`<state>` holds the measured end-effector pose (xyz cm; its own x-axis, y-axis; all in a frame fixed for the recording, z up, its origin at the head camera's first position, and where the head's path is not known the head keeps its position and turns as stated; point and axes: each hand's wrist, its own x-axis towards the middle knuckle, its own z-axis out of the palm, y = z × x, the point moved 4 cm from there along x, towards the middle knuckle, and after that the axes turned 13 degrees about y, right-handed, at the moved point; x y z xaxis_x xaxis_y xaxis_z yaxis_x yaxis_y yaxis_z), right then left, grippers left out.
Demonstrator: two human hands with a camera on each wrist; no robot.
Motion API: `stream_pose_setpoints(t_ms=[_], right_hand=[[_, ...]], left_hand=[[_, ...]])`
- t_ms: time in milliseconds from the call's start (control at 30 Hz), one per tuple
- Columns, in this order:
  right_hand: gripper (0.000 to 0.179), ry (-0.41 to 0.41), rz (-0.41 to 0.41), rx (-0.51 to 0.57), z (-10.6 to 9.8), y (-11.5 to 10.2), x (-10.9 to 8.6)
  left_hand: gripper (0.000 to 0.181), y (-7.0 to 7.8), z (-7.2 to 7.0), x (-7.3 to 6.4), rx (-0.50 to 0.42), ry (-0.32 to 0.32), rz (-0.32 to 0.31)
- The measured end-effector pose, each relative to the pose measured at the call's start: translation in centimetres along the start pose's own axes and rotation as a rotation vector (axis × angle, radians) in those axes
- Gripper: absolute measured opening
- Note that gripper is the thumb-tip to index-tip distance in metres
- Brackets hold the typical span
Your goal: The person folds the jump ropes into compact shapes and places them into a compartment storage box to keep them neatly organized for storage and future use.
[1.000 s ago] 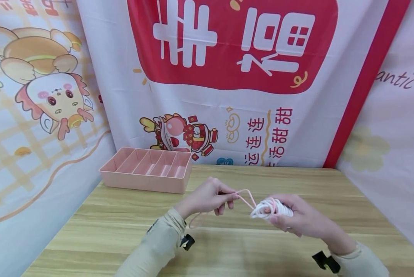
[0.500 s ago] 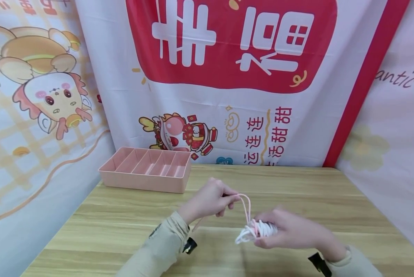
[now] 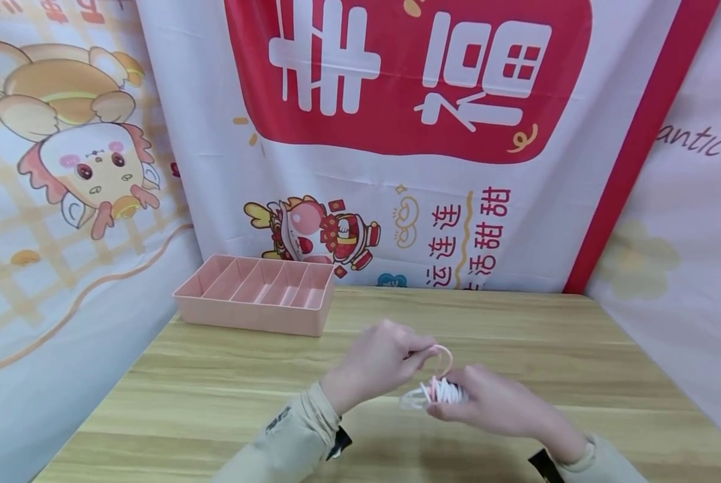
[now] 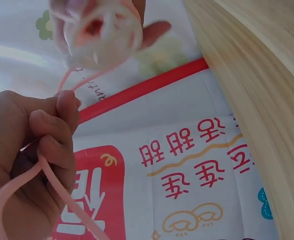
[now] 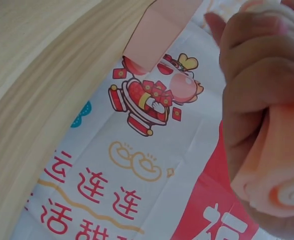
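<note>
Between thumb and fingers, my left hand (image 3: pixel 381 362) pinches a thin pink cord (image 3: pixel 450 359), which arcs down to a bundle of wound cord (image 3: pixel 447 392). My right hand (image 3: pixel 499 402) grips this bundle, white coils with a pink wrap, just below and right of the left hand. Looped white ends, blurred, stick out on its left. In the left wrist view, two pink strands (image 4: pixel 69 198) trail from the left fingers, and the bundle's looped end (image 4: pixel 104 42) faces the camera. A flared peach-coloured end (image 5: pixel 279 160) with a white centre shows below the right fingers in the right wrist view.
A pink divided box (image 3: pixel 251 318) stands at the back left of the wooden table (image 3: pixel 517 322). Printed cloth hangings (image 3: pixel 360 174) rise behind the table and along both sides.
My right hand has moved left and down with the bundle, tilting it. My left hand has shifted right and slightly down, so the hands are closer and the cord loop between them is shorter.
</note>
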<state>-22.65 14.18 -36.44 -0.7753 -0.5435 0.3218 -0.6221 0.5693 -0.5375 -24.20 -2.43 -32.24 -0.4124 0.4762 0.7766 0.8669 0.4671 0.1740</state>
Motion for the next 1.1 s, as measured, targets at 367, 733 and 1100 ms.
stream_pose_setpoints(t_ms=[367, 733, 1100], right_hand=[[0.028, 0.134, 0.288, 0.209, -0.5, 1.8, 0.6], [0.042, 0.236, 0.432, 0.502, -2.4, 1.7, 0.2], [0.041, 0.145, 0.418, 0.771, -3.7, 1.5, 0.1]], left_hand=[[0.019, 1.3, 0.5, -0.3, -0.052, 0.017, 0.173], [0.026, 1.8, 0.9, -0.1, -0.252, 0.128, 0.108], [0.025, 1.7, 0.5, 0.0, -0.384, 0.279, 0.160]])
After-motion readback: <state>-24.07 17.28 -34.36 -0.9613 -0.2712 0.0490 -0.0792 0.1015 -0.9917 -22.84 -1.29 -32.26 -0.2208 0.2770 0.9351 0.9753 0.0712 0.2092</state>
